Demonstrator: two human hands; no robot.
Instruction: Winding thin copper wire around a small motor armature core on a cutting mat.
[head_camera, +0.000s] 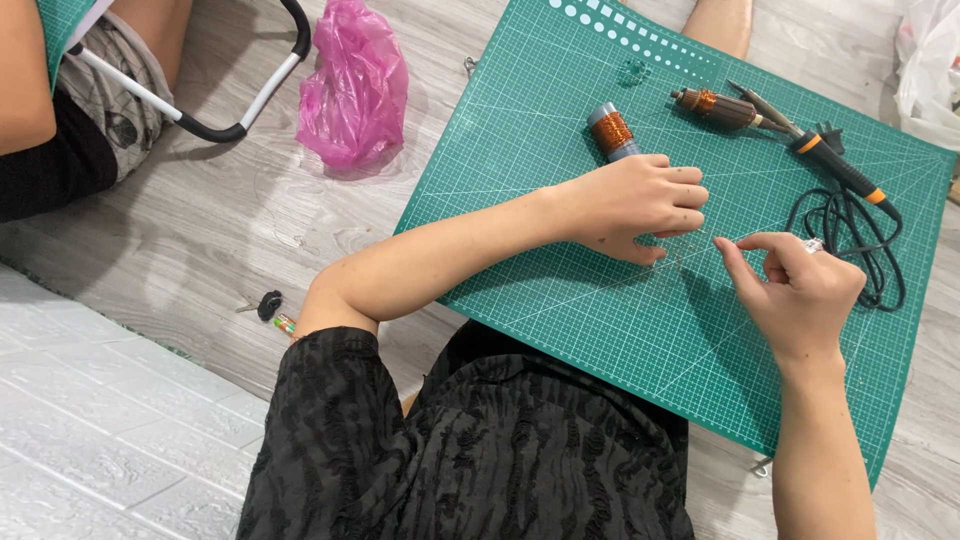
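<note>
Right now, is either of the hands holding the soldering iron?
No, the soldering iron lies on the green cutting mat beyond the right hand, and the left hand rests apart from it.

Green cutting mat (560, 300) with a pale grid and white dots at 12 o'clock. Copper-orange wire on a grey spool (612, 132) and a dark rotor (715, 107). Black soldering iron (845, 172) with 2 orange bands. Pink plastic bag (355, 85) at 11 o'clock. Grey wood-grain floor (230, 220). Black textured shirt (480, 450).
</note>
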